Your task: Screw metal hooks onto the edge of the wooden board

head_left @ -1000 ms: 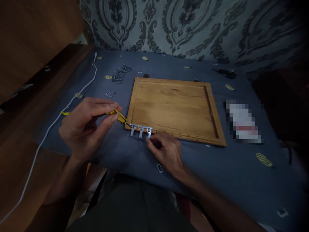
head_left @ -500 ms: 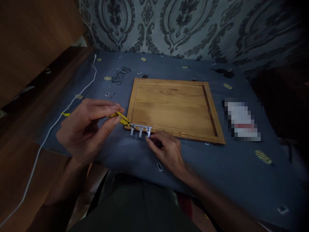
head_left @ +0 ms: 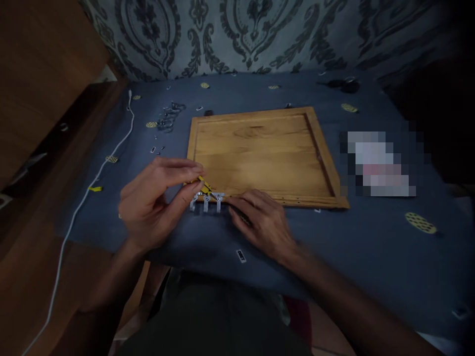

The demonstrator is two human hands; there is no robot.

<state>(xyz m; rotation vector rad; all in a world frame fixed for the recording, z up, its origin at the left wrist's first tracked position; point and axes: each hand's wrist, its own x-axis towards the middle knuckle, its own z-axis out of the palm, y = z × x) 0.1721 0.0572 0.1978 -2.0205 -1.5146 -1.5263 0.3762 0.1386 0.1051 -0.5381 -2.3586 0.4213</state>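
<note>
A wooden framed board [head_left: 260,148] lies flat on a blue cloth. Three small metal hooks [head_left: 206,201] hang off its near edge at the left corner. My left hand [head_left: 156,202] is closed in a pinch on a yellow and black screwdriver [head_left: 202,184], whose tip points at the hooks. My right hand [head_left: 260,220] rests on the cloth just right of the hooks, fingers curled near the board's near edge; whether it holds anything is hidden.
A white cable [head_left: 92,183] runs along the cloth's left side. More loose metal hooks [head_left: 168,116] and small parts lie at the back left. A blurred white packet [head_left: 376,165] sits to the right. Patterned wall behind, wooden furniture [head_left: 33,74] on the left.
My left hand with the screwdriver has moved right, closer to the hooks. My right hand stays beside the hooks. The camera has shifted, so the board sits further left and higher.
</note>
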